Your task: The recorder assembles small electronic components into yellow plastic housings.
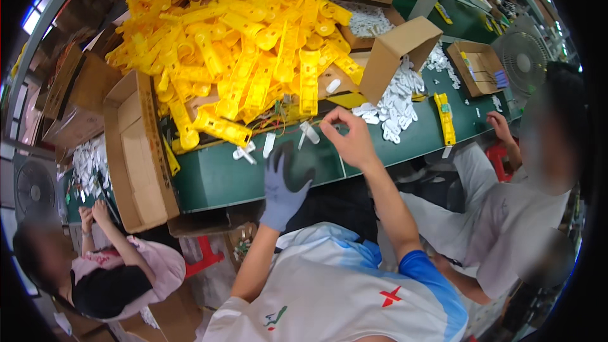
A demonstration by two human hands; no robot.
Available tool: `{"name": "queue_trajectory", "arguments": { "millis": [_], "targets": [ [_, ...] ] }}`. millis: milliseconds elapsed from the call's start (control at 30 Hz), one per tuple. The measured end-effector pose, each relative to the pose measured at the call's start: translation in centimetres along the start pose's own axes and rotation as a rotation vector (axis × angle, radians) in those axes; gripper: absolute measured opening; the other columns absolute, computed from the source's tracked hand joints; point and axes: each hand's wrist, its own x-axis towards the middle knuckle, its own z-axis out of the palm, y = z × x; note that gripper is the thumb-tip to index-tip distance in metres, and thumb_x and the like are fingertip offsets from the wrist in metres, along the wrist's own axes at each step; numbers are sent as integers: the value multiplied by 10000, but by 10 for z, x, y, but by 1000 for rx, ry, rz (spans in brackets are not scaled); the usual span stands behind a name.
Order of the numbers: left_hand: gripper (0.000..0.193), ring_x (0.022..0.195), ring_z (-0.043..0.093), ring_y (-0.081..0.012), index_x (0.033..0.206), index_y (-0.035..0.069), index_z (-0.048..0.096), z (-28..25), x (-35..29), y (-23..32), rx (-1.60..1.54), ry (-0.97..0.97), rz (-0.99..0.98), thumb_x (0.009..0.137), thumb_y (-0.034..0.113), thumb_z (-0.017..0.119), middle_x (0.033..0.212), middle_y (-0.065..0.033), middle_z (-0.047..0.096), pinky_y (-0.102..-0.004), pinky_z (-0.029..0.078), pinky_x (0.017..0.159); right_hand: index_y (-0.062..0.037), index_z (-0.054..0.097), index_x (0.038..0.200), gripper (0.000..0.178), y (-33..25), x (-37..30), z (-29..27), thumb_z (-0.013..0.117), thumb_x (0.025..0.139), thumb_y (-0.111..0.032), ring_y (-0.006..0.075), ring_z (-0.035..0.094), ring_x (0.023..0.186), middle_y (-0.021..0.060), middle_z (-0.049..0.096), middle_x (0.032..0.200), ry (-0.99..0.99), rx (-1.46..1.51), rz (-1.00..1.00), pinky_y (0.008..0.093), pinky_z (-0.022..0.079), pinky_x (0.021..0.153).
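My left hand (pixel 283 189), in a grey glove, is over the near edge of the green bench (pixel 215 180). Its thumb stands apart from the fingers, and nothing shows between them. Farther right, my bare right hand (pixel 350 139) has thumb and forefinger pinched together; what they hold, if anything, is too small to make out. Just left of that pinch lies a white plastic piece (pixel 309 133), by thin red and yellow wires (pixel 288 128). Another white piece (pixel 269 144) sits beyond my left fingertips. A yellow plastic shell (pixel 221 125) rests at the front of a heap.
A large heap of yellow shells (pixel 209 38) covers the far bench. An open carton (pixel 142 152) stands at left; a tilted carton (pixel 402 50) spills white parts (pixel 399 98) at right. One person (pixel 500 215) sits to the right, another (pixel 114 266) to the left.
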Motion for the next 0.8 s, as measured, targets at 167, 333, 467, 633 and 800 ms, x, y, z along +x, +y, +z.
{"name": "queue_trajectory", "arguments": {
  "millis": [167,333,467,633,800],
  "targets": [
    [654,1094,568,-418,1322,-14,497,26,-3,-16,-79,112,-118,752,144,778,1198,-236,594,-441,467,947,9,664,891,163,-27,-5,-3,703,852,-145,100,578,678,28,637,745,-281,39,-156,262,464,648],
    [355,857,690,-240,1192,-8,624,3,5,-12,-391,-22,-195,838,-12,644,980,-141,704,-296,531,753,-6,666,904,174,-27,-17,-27,744,836,-145,39,601,718,0,648,782,-220,1,-25,225,485,650],
    [314,826,632,-87,1175,13,646,-19,-4,-9,-787,-273,-510,865,-38,623,955,-47,687,-233,514,679,-21,640,1062,284,0,-21,-39,762,806,-45,69,618,775,13,643,930,-299,480,157,213,506,701],
    [269,597,588,-92,1159,-6,653,-20,-23,-9,-732,-271,-600,898,55,649,833,-43,653,-228,474,511,-12,577,1250,473,16,-29,-39,735,803,-14,100,647,829,55,630,1092,-338,750,115,236,549,733],
    [241,642,593,-124,1129,-29,671,-23,-27,-2,-345,-270,-404,929,80,594,782,-43,642,-261,488,602,-19,580,1243,453,20,-38,-42,730,818,-62,99,663,820,68,666,1072,-339,779,305,229,558,648]
  ]
}}
